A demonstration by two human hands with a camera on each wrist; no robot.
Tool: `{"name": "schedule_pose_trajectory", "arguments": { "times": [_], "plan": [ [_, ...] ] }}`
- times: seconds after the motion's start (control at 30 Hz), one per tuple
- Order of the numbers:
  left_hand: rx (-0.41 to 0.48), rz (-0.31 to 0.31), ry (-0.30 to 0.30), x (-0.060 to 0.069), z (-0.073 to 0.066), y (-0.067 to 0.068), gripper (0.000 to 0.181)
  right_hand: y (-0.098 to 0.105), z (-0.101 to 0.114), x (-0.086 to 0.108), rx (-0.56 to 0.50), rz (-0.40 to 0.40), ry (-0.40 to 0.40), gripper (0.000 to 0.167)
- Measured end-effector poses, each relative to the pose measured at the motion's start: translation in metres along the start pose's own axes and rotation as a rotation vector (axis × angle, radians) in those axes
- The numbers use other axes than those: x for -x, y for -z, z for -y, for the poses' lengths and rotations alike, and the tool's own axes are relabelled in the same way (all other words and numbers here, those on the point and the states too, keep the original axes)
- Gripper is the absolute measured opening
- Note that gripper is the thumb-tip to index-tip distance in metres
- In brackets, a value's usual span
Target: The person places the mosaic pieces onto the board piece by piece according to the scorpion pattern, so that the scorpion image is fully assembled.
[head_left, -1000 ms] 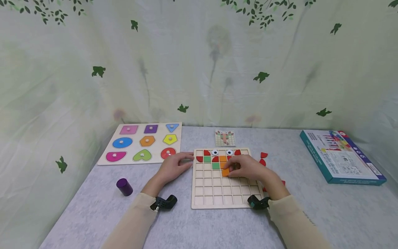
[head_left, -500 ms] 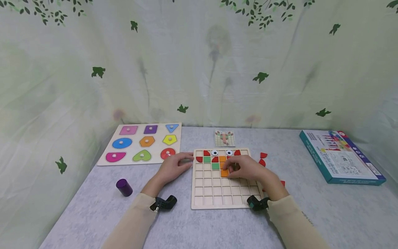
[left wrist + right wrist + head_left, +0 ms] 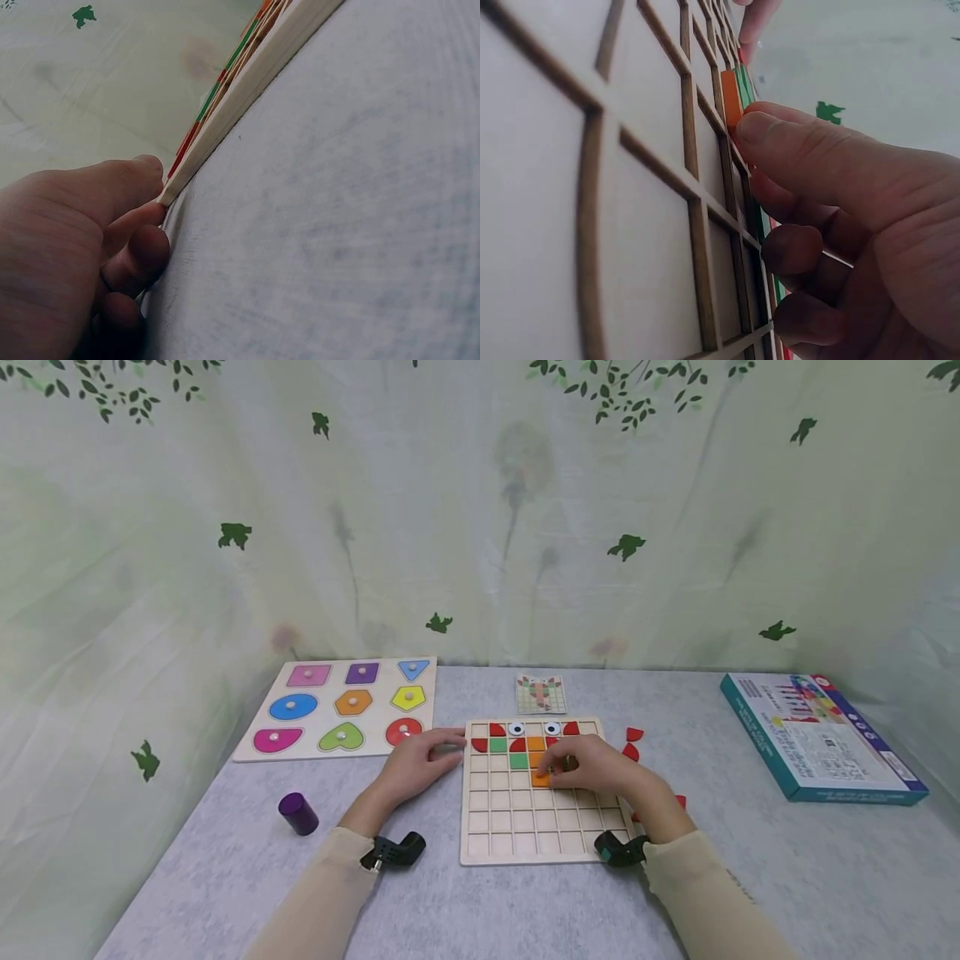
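Note:
The wooden grid board lies flat on the table, its far rows holding red, green, orange and eye-patterned tiles. My right hand pinches an orange square tile at a cell below other orange tiles. In the right wrist view, thumb and fingertips meet at the orange tile's edge; it looks slightly raised from the grid. With relaxed fingers, my left hand touches the board's left edge. The left wrist view has that hand at the corner of the board's side. My right hand covers some cells.
Behind the board lies a small pattern card. Red pieces lie right of the board. A knobbed shape puzzle is at the back left, a purple cylinder in front of it. A flat teal-edged box sits far right.
The orange tile in my right hand has moved slightly left and nearer into its cell, and the fingers now cover more of it. The left hand stays at the board's edge.

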State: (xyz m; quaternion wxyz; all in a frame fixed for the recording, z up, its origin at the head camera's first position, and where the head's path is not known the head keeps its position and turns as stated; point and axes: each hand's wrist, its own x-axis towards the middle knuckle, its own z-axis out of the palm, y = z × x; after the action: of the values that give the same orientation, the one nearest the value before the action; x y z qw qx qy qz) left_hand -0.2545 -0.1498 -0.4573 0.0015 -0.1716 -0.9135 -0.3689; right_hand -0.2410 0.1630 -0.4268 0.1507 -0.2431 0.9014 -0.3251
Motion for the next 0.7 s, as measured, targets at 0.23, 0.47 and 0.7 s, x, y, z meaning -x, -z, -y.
{"name": "schedule_pose_trajectory", "arguments": {
  "times": [0.23,0.47,0.7],
  "plan": [
    [-0.002,-0.001,0.004,0.0,0.0,0.0,0.025,0.0,0.002,0.001,0.001,-0.018,-0.017,0.012],
    [-0.004,-0.001,0.0,0.0,0.001,0.0,0.026,0.014,-0.003,0.007,-0.012,-0.104,-0.081,0.011],
    [-0.003,-0.001,-0.003,0.0,0.001,0.0,0.026,0.032,-0.021,0.015,0.011,-0.205,-0.158,0.016]
  ]
}}
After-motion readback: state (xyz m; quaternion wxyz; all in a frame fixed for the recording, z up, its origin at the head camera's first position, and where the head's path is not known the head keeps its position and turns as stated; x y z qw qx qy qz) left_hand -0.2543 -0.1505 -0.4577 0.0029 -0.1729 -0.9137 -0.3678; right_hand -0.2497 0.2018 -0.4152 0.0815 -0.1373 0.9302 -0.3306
